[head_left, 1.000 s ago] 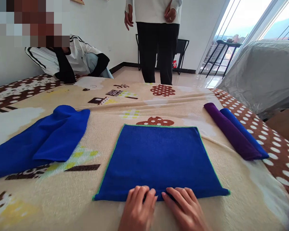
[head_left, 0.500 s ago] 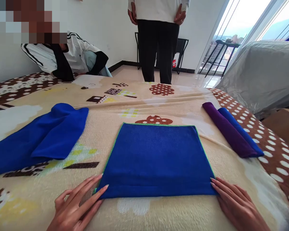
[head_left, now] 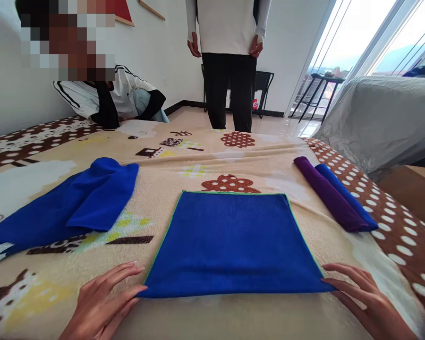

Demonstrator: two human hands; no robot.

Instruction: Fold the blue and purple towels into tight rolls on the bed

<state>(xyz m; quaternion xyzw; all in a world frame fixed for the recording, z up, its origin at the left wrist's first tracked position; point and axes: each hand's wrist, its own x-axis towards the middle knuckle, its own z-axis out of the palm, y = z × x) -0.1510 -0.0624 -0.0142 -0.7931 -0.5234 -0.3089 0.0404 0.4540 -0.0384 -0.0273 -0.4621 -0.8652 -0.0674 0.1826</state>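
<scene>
A blue cloth (head_left: 233, 241) with green-stitched edges lies spread in front of me on the patterned blanket. My left hand (head_left: 108, 295) holds its near left corner between the fingertips, the other fingers reaching forward. At the near right corner, my right hand (head_left: 366, 295) grips the cloth the same way, its upper fingers raised and apart. The near edge runs taut between the two hands. What lies under the corners is hidden. To the left is a crumpled blue cloth (head_left: 102, 198) with a white label. A purple roll (head_left: 326, 193) and a blue roll (head_left: 350, 200) of cloth lie at the right.
The cream blanket (head_left: 170, 174) has brown dotted borders. A person (head_left: 138, 94) leans at the bed's far left edge, and another person (head_left: 228, 85) stands beyond it. A cardboard box (head_left: 416, 189) and a plastic-covered bulky object (head_left: 375, 118) are at the right.
My hands have moved slightly apart, drawing the near corners outward. The band along the cloth's near edge looks flatter. The view has tilted up a little.
</scene>
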